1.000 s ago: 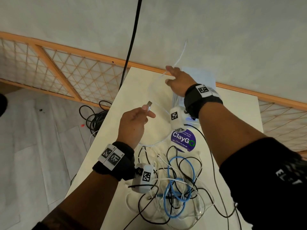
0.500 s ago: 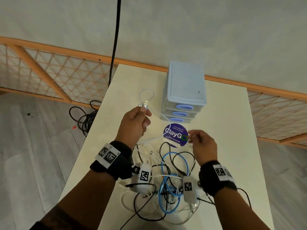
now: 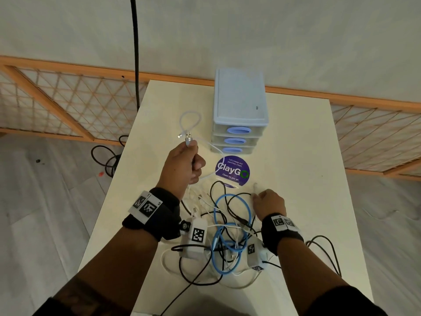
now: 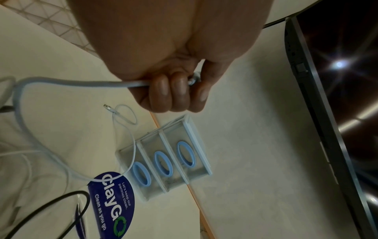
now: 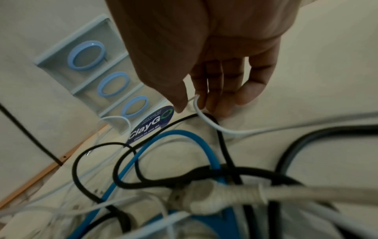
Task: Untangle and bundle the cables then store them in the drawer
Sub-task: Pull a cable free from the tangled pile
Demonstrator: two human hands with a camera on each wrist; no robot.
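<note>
The left hand [image 3: 183, 166] is raised above the table [image 3: 296, 179], fingers curled round a white USB cable [image 4: 71, 84] just behind its metal plug [image 3: 188, 135], which points away toward the wall. From that fist the cable drops back toward the person into the tangle of black, white and blue cables [image 3: 227, 229] lying between the wrists.

The right hand [image 3: 268, 202] sits low at the far right edge of the tangle, thumb and fingertips [image 5: 206, 98] pinching a thin white cable [image 5: 204, 119]; whether it is the same cable cannot be told.

The three-drawer unit [image 3: 239, 110] stands beyond both hands, drawers closed, nearer the left. A loose white lead [image 3: 189, 119] loops beside it. The held cable's length runs near-to-far, so freeing it probably means drawing it away from the heap.
</note>
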